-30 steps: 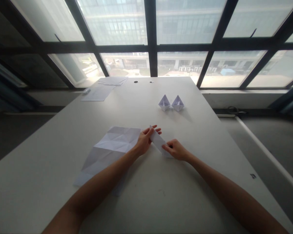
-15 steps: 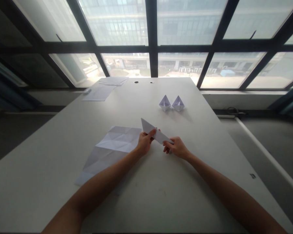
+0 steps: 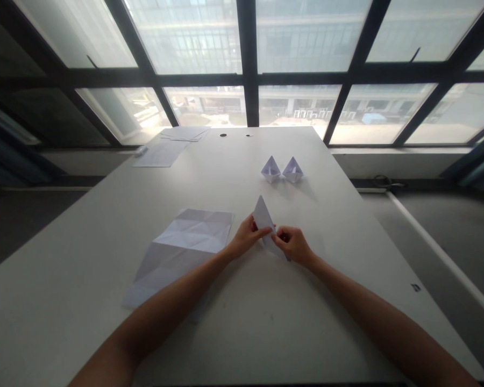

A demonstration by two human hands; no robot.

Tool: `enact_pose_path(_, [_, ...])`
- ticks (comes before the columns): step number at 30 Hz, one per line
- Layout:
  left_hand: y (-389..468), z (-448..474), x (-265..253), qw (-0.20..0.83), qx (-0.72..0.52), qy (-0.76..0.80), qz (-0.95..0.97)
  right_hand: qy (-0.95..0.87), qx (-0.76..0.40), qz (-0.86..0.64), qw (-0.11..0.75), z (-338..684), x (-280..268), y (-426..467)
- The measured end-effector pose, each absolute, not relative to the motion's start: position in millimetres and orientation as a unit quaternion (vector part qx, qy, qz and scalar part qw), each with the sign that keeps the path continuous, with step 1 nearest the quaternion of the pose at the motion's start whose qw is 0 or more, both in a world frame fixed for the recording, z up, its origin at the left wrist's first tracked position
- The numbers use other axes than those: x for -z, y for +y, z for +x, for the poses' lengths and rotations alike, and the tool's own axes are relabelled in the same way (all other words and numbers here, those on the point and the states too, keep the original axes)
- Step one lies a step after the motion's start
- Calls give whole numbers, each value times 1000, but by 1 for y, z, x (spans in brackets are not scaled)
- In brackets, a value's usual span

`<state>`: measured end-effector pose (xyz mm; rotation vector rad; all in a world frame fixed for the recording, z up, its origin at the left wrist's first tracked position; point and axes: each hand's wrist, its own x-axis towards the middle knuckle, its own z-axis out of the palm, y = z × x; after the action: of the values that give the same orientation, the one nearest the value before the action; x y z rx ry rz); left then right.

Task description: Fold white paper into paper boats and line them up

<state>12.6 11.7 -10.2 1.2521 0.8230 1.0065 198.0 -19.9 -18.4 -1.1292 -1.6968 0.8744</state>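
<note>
A folded piece of white paper is held up over the table between both hands, one pointed corner facing up and away. My left hand grips it from the left, thumb lying across its near face. On the other side, my right hand pinches its right edge with thumb and curled fingers. The fingers behind the paper are partly hidden. An unfolded sheet with crease lines lies flat on the table to the left, partly under my left forearm.
Two small folded paper boats stand side by side beyond my hands on the white table. At the far left lie several white sheets with a small clear object. Large windows line the far end.
The folded paper has turned, so its tip now points more upright and away. My left hand has shifted right, and the right hand has moved its hold to the paper's middle edge.
</note>
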Motion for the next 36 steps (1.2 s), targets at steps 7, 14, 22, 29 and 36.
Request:
enact_pose_path(7, [13, 15, 10, 657, -400, 314, 556, -725, -192, -481, 454, 194, 13, -23])
enact_pose_path(14, [10, 13, 0, 633, -391, 319, 588, -743, -254, -472, 401, 193, 10, -26])
enact_pose_path(22, [14, 13, 7, 532, -417, 368, 638, -724, -328, -456, 400, 197, 10, -21])
enact_pose_path(29, [16, 12, 12, 493, -379, 394, 677, -654, -381, -496, 426, 201, 17, -12])
enact_pose_path(36, [16, 11, 8, 476, -347, 398, 704, -616, -421, -499, 441, 204, 18, -2])
